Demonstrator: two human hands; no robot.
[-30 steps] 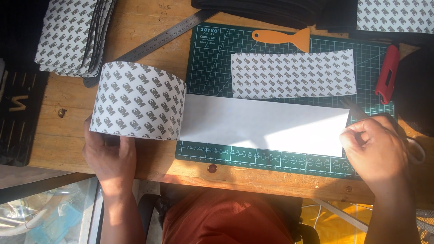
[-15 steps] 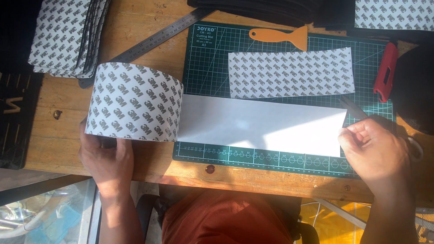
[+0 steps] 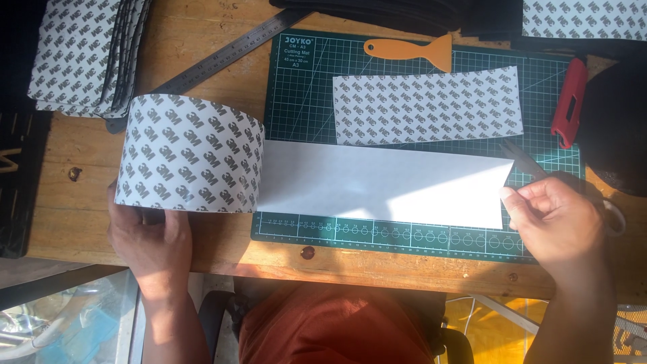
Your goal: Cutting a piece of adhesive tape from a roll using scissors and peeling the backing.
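Counting one roll (image 3: pixel 190 154), one cut sheet (image 3: pixel 427 105), two hands.

The right hand (image 3: pixel 556 222) covers most of the scissors (image 3: pixel 522 157); only the blade tips show, so its grip cannot be judged. The patterned sheet stack (image 3: pixel 81 54) and a second patterned sheet (image 3: pixel 583 17) run off the top edge. The left hand's (image 3: pixel 148 243) fingers disappear behind the tape roll (image 3: pixel 192 154).
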